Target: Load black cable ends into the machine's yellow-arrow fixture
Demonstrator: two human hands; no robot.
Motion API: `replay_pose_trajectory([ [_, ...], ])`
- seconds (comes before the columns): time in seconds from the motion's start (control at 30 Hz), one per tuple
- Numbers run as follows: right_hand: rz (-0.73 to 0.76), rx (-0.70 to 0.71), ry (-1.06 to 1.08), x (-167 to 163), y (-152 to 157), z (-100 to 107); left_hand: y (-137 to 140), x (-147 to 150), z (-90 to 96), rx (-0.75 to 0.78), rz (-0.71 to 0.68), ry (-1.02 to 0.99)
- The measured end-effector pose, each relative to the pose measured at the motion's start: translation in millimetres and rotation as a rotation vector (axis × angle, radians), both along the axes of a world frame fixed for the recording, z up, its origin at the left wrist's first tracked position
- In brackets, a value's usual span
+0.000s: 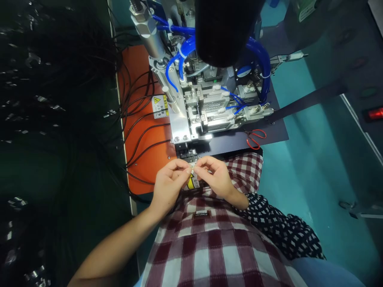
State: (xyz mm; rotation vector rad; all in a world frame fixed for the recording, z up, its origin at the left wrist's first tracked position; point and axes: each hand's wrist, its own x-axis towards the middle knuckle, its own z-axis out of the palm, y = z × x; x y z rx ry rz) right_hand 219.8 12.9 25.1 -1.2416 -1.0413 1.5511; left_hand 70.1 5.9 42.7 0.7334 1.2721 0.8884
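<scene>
My left hand (170, 181) and my right hand (218, 175) meet at the front edge of the machine (206, 103). Thumb and forefinger of each hand are pinched together, and the fingertips almost touch. Between them shows a tiny pale piece (193, 168), too small to name. Just below the fingertips, a yellow and white warning label (193, 181) is partly covered by the hands. Behind the fingertips are the small dark and silver parts of the machine's front end (187, 150).
Red-handled scissors (256, 139) lie on the dark base plate to the right. Black cables (143, 129) run across an orange board (146, 159) on the left, towards a heap of dark cables with metal ends (60, 71). Blue air hoses (263, 59) arch over the machine.
</scene>
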Motion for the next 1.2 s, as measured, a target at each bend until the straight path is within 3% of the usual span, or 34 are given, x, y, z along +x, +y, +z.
replay_pose_trajectory([
  [0.1, 0.01, -0.021, 0.02, 2.7, 1.6, -0.4, 0.7, 0.0, 1.5, -0.008, 0.0, 0.004],
  [0.47, -0.068, 0.308, -0.225, -0.4, -0.5, -3.0, 0.3, -1.2, 0.6, 0.011, -0.042, 0.022],
  [0.7, 0.016, 0.098, -0.106, 3.3, 1.8, 0.0, -0.7, -1.0, 1.2, 0.004, -0.011, 0.007],
  [1.2, -0.004, 0.005, 0.003, 0.1, 2.7, 0.9, -0.9, -0.2, 0.0, 0.037, -0.031, 0.045],
])
